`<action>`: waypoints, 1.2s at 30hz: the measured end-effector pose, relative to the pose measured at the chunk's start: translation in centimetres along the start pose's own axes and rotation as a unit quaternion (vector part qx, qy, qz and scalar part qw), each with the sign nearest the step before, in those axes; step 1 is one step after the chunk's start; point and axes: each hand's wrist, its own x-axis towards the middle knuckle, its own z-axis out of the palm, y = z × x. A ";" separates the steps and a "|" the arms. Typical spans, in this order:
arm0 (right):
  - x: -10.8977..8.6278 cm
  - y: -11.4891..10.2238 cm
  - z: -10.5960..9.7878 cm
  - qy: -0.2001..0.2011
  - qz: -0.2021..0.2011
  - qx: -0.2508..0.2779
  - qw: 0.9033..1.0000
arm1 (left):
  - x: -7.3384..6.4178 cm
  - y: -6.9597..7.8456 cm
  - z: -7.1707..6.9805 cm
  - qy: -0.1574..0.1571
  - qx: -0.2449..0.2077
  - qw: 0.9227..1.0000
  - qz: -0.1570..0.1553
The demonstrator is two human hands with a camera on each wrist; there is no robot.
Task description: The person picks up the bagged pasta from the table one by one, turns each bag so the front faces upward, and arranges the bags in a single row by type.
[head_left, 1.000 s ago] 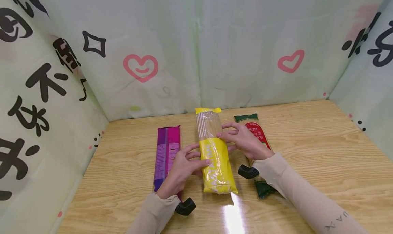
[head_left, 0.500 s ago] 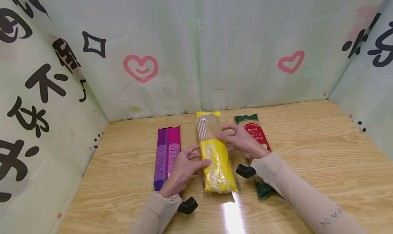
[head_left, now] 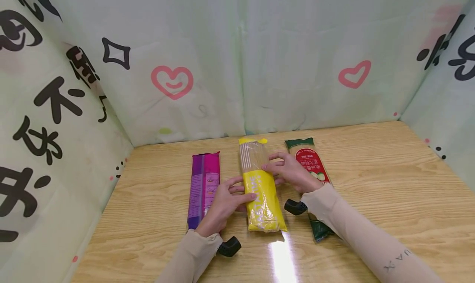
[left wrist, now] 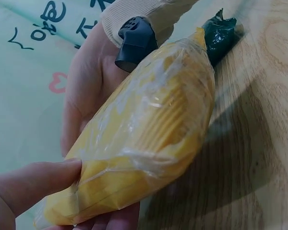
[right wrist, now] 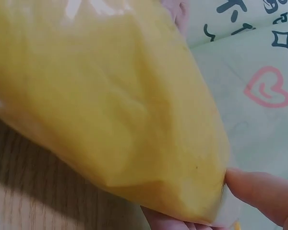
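A yellow spaghetti packet (head_left: 262,202) with a clear upper window is held between both hands, raised off the table. My left hand (head_left: 225,203) grips its left edge, thumb on the front and fingers behind. Higher up, my right hand (head_left: 297,175) pinches the right edge near the window, its thumb (right wrist: 261,194) on the packet's side in the right wrist view. Ribbed strands show through the wrapper of the yellow packet (left wrist: 139,129) in the left wrist view. Most fingertips are hidden behind it.
A purple and magenta packet (head_left: 198,184) lies left, partly behind the left forearm. At right, a green-ended pasta packet with a red label (head_left: 309,159) lies partly under the right arm. A printed curtain (head_left: 222,101) stands behind the wooden table (head_left: 386,171).
The yellow packet's far end has dipped a little toward the table, its near end almost in place. Both hands keep their hold, and the right forearm has shifted slightly left.
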 end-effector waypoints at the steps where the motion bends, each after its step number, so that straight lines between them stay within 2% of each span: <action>1: 0.0 0.1 0.0 0.001 0.001 -0.001 1.000 | 0.0 -0.1 0.0 -0.001 0.001 1.000 0.002; 9: 0.3 0.6 0.2 0.004 0.020 -0.007 1.000 | 0.3 -0.4 0.3 -0.008 -0.003 1.000 -0.010; 18: 0.5 0.9 0.4 0.011 0.026 -0.010 1.000 | 0.7 -0.6 0.5 0.001 0.007 1.000 -0.026; 25: 0.7 1.1 0.7 0.013 0.027 -0.032 0.999 | 0.9 -0.9 0.7 -0.002 0.007 1.000 -0.028; 31: 0.6 1.4 0.6 0.010 0.032 -0.031 0.999 | 1.1 -1.1 1.0 -0.002 0.004 0.999 -0.036; 36: 0.6 1.3 0.7 0.014 0.035 -0.034 0.999 | 1.2 -1.3 0.9 -0.003 0.006 1.000 -0.030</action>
